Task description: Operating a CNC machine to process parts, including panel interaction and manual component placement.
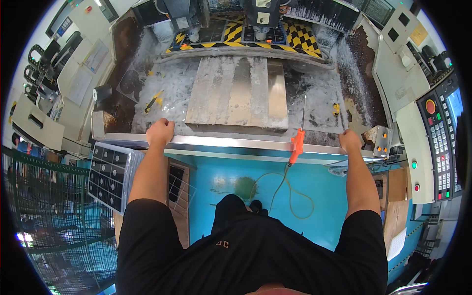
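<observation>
Both my arms reach forward to the metal front ledge [226, 141] of a machine bed. My left hand [160, 132] is closed over the ledge at its left part, fingers curled. My right hand [350, 141] grips the same ledge towards its right end. Between them, nearer the right hand, an orange air blow gun [297, 142] rests across the ledge. Its long thin nozzle points into the machine and its hose hangs down in front. Behind the ledge lies a broad metal plate [231, 93], streaked with whitish residue.
Two spindle heads [262, 17] stand over a yellow-black striped fixture [236, 45] at the back. Whitish sludge [169, 98] covers the bed. A control panel [442, 137] is at right. A stack of dark panels [110, 172] sits below my left hand; the hose [307, 196] loops near the floor.
</observation>
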A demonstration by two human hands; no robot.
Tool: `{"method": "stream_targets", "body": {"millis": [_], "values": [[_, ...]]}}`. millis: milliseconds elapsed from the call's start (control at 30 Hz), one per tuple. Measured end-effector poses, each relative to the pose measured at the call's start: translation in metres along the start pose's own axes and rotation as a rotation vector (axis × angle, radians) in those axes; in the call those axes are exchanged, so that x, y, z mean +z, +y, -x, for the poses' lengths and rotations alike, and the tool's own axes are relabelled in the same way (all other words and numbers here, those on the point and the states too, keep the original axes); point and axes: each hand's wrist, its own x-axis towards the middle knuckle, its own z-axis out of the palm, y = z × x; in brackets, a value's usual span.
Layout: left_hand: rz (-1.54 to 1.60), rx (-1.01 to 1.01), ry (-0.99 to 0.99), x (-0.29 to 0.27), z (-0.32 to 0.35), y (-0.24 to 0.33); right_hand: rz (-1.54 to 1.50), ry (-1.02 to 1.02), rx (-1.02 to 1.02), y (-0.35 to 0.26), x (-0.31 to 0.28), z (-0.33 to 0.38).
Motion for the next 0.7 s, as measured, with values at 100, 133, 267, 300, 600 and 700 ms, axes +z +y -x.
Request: {"method": "stream_targets", "body": {"millis": [100,133,267,300,600,700], "values": [[0.000,0.001,0.007,-0.0012,0.0004,0.0008,0.002,0.006,0.002,-0.0002,-0.0016,-0.0005],[-0.003,0.001,0.008,-0.0017,0.0007,0.0019,0.001,0.004,0.006,-0.0005,-0.0018,-0.0004],[0.006,0.000,0.010,-0.0029,0.0018,0.0056,0.002,0.003,0.006,-0.0002,-0.0026,-0.0011],[0.004,-0.002,0.007,-0.0035,0.0016,0.0058,0.004,0.001,0.005,-0.0003,-0.0024,-0.0018],[0.009,0.001,0.009,-0.0038,0.0026,0.0055,-0.009,0.051,0.001,0.0035,0.0014,-0.0024],[0.012,0.002,0.020,-0.0026,0.0027,0.0012,-0.006,0.026,0.006,-0.0021,0.0000,0.0000]]}}
